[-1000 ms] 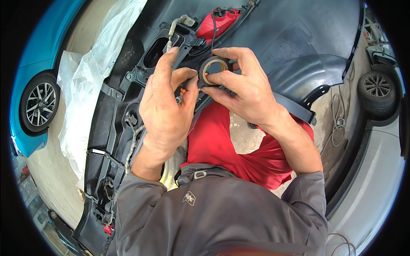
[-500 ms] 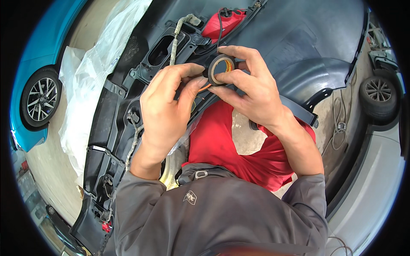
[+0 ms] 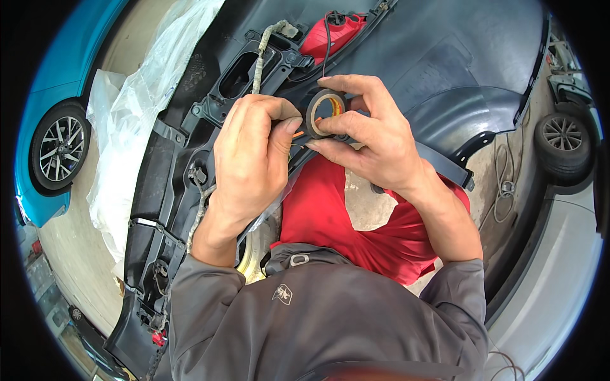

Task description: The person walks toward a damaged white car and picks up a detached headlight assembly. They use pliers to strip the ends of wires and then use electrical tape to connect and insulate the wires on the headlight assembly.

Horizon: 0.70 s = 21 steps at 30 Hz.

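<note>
A roll of black tape (image 3: pixel 310 115) with a pale, yellowish core is held by my right hand (image 3: pixel 384 136), its thumb and fingers closed around the ring. Just left of the roll, my left hand (image 3: pixel 251 155) is closed, thumb pressed against the forefinger. A thin orange wire (image 3: pixel 298 134) comes out beside that thumb, and what else lies in the pinch is hidden by the fingers. Both hands are above a dark car bumper (image 3: pixel 438 70), near a wrapped wiring harness (image 3: pixel 258 73).
A red lamp (image 3: pixel 327 41) with a black cable sits in the bumper beyond my hands. White plastic sheeting (image 3: pixel 127 146) lies to the left, beside a blue car (image 3: pixel 60 60). On the right are a cable coil (image 3: pixel 506 188), a wheel (image 3: pixel 563 141) and a silver car panel (image 3: pixel 546 273).
The tape roll has shifted slightly down and left in my right hand's grip. My left fingers have curled in more, and the two hands' fingertips are a little farther apart.
</note>
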Motion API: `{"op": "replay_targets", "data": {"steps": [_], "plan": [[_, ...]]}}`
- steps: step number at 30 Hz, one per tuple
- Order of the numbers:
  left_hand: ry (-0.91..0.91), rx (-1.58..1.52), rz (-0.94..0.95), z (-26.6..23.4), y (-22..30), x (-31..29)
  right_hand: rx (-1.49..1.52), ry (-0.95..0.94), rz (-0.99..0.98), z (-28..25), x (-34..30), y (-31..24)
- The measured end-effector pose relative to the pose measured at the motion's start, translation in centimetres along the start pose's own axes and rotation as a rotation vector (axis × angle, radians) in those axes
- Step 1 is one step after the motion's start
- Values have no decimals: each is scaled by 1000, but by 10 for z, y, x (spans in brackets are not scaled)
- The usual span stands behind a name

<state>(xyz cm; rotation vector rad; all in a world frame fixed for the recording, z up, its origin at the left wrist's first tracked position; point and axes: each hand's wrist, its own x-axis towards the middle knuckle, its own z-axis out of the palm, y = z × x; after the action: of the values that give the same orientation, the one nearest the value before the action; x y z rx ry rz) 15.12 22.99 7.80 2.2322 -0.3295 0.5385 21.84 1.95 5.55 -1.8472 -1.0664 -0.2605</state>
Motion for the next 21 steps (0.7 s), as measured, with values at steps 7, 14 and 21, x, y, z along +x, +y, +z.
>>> {"op": "replay_targets", "data": {"steps": [7, 14, 21], "plan": [[22, -42, -10, 5, -5, -9, 81, 23, 81, -2, 3, -2], [155, -213, -33, 11, -4, -13, 100, 24, 88, -1, 1, 1], [-6, -360, -159, 11, -6, -16, 116, 19, -2, 1, 4, -2]]}}
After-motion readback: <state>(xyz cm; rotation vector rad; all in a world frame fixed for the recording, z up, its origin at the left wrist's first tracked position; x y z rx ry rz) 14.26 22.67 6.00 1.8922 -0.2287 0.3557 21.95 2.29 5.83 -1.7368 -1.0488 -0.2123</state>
